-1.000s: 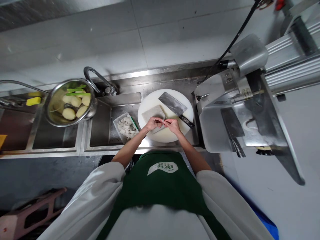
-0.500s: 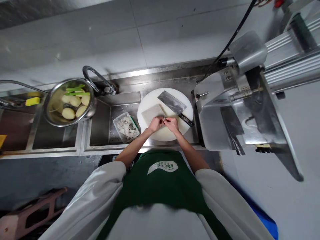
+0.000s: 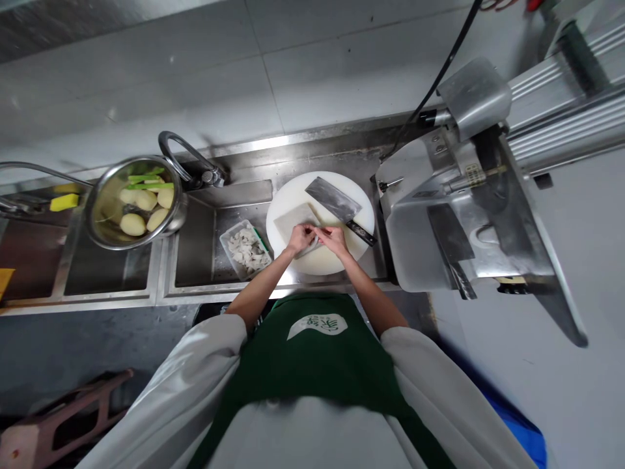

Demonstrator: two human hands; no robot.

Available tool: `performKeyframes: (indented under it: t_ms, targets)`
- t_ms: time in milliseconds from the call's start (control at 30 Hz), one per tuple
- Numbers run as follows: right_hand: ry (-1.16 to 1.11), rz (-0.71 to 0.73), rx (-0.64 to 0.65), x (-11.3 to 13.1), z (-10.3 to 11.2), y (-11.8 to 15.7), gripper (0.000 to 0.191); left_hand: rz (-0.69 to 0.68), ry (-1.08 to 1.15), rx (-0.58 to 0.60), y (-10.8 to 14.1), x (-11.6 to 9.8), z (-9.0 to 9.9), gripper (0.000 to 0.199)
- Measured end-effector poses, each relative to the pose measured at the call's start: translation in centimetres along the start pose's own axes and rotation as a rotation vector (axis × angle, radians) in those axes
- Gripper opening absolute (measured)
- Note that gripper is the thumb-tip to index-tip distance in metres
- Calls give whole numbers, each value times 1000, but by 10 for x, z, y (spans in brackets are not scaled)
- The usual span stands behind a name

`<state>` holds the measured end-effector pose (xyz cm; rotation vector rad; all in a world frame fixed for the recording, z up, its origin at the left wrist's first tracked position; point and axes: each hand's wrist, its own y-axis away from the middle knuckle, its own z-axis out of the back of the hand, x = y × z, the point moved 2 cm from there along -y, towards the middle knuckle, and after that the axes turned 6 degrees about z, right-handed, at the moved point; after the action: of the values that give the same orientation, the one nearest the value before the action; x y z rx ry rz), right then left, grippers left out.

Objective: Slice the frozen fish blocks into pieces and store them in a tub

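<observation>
My left hand (image 3: 299, 238) and my right hand (image 3: 334, 239) meet over the near half of a round white cutting board (image 3: 293, 195). Both pinch a small pale piece (image 3: 314, 241) between their fingertips; what it is stays too small to tell. A flat grey slab (image 3: 291, 221) lies on the board just beyond my left hand. A cleaver (image 3: 336, 205) rests on the board behind my right hand, blade to the far left, dark handle to the right.
A clear tub of pale pieces (image 3: 245, 249) sits in the sink left of the board. A steel bowl (image 3: 134, 199) with peeled potatoes and green stalks stands by the tap (image 3: 188, 159). A steel slicer (image 3: 454, 208) crowds the right side.
My hands stay together on the board, working the small piece with little finger movements. The whole scene has slid slightly left as my head shifted.
</observation>
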<state>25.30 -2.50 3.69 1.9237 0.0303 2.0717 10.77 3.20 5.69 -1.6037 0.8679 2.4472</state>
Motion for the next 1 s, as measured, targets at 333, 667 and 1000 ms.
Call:
performKeyframes:
  t_ms: [333, 667, 1000]
  targets:
    - [12, 60, 3, -8, -1, 4, 32, 71, 201, -49, 7, -5, 2, 20]
    - [-178, -157, -148, -10, -2, 6, 27, -49, 8, -343, 21, -7, -11, 11]
    - [206, -3, -130, 9, -9, 2, 30, -125, -248, -318, 23, -16, -19, 23]
